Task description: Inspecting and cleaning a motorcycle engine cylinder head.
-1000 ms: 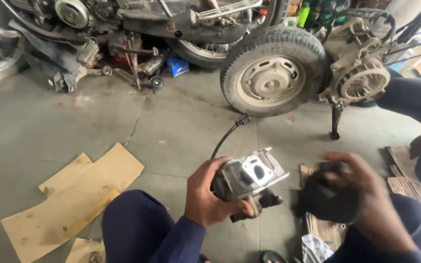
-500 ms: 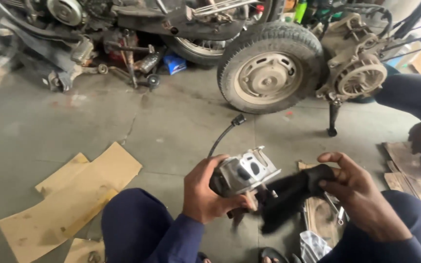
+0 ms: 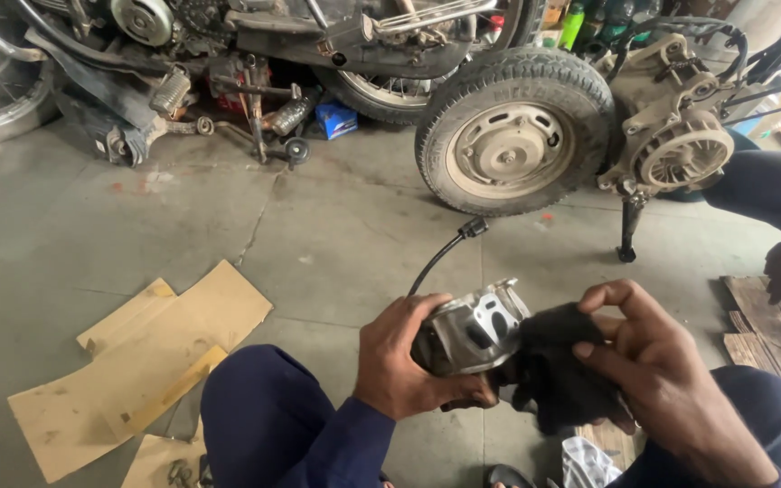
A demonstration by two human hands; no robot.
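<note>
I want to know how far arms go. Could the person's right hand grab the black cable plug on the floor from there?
Probably not right away. The right hand is busy pressing a black cloth against the metal engine part. The cable plug lies beyond that part on the floor, with nothing blocking it, so it would take a forward lean.

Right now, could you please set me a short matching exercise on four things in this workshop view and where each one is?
Things:
1. metal engine part
2. black rag
3. flattened cardboard
4. scooter wheel

Places:
A. on the floor to the left
B. in the right hand
C. upright behind the cable
D. in the left hand

Pairs: 1-D, 2-B, 3-A, 4-C
</note>
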